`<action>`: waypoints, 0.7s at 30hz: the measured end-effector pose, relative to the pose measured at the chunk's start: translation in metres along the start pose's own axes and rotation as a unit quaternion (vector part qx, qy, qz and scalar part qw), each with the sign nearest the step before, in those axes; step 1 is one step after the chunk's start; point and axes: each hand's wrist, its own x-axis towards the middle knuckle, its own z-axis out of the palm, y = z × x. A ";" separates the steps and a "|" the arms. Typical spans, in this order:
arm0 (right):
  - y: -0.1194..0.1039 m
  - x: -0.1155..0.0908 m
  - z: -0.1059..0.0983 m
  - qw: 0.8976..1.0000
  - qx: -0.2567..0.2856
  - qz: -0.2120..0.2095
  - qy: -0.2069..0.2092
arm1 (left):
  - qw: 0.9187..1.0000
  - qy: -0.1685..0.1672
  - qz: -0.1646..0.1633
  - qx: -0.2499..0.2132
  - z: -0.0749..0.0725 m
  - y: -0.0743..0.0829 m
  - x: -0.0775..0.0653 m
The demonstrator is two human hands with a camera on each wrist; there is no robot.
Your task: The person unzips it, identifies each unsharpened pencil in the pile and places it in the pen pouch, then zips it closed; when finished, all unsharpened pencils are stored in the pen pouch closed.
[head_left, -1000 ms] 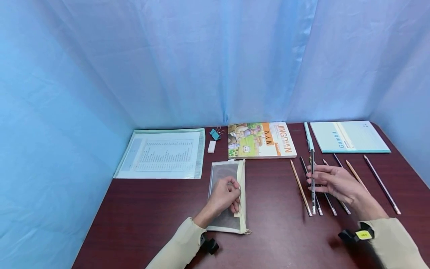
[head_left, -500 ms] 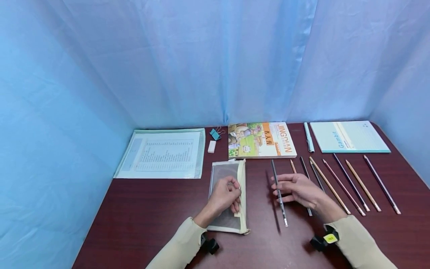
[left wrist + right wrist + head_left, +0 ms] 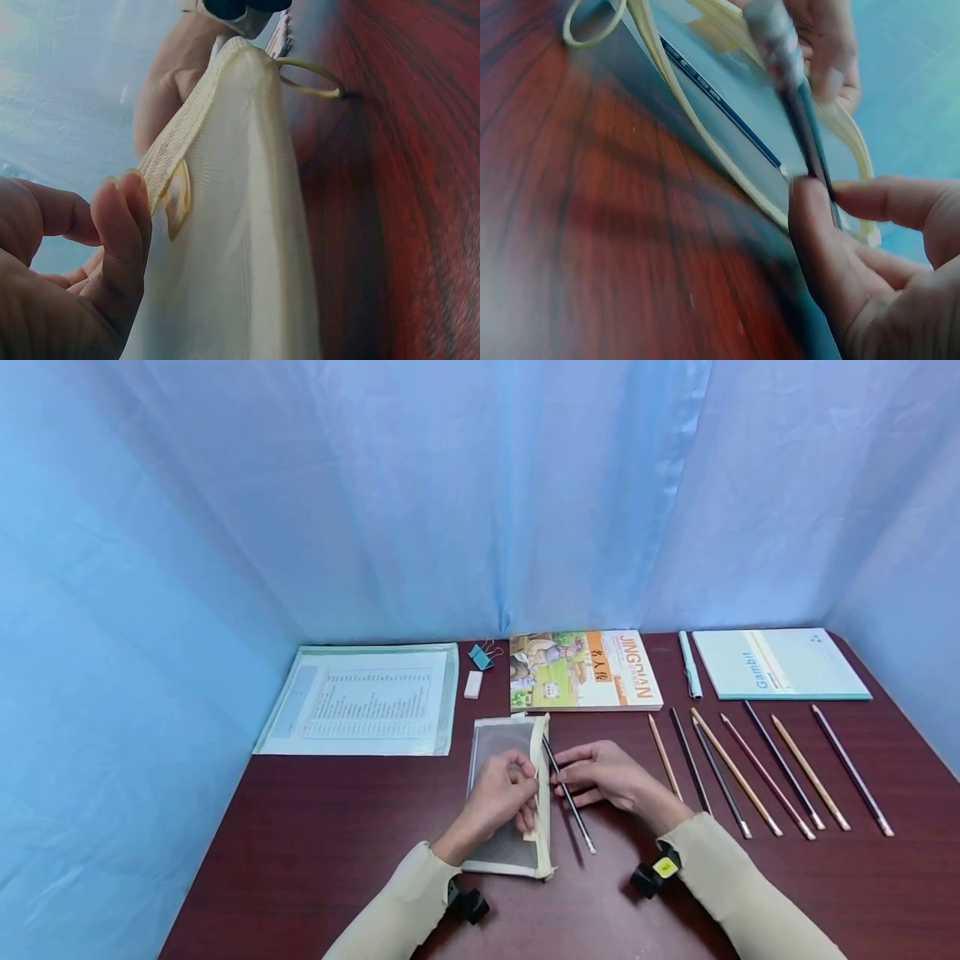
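Note:
My left hand (image 3: 504,797) pinches the cream zip edge of a see-through mesh pencil pouch (image 3: 501,856) and holds its mouth raised. In the right wrist view the mouth gapes, and a dark pencil (image 3: 721,103) lies inside the pouch. Between thumb and fingers, my right hand (image 3: 609,777) grips another dark pencil (image 3: 576,814), slanted, with its white eraser end towards me. The far end of this pencil is right at the pouch's opening. A zip pull (image 3: 178,199) hangs near my left fingertips in the left wrist view.
Several pencils (image 3: 752,774) lie side by side on the right of the dark red table (image 3: 315,860). Behind are a picture-covered book (image 3: 585,670), a pale pen (image 3: 690,666) and a notebook (image 3: 780,664). An eraser (image 3: 473,685), binder clip (image 3: 482,657) and document folder (image 3: 360,700) are at left.
My right hand has carried the dark pencil leftwards from the row of pencils to the pouch's opening, tilting it on the way. The left hand keeps its hold on the pouch edge.

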 end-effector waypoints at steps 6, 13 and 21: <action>-0.004 0.009 0.025 0.998 -0.005 -0.021 0.060 | 1.000 -0.008 0.003 -0.007 0.001 0.000 0.000; -0.008 0.008 0.043 0.993 -0.030 -0.041 0.109 | 1.000 -0.008 0.012 -0.018 0.001 -0.001 0.001; -0.010 -0.004 0.039 0.990 -0.069 -0.051 0.112 | 1.000 -0.009 0.011 -0.007 0.000 -0.002 0.002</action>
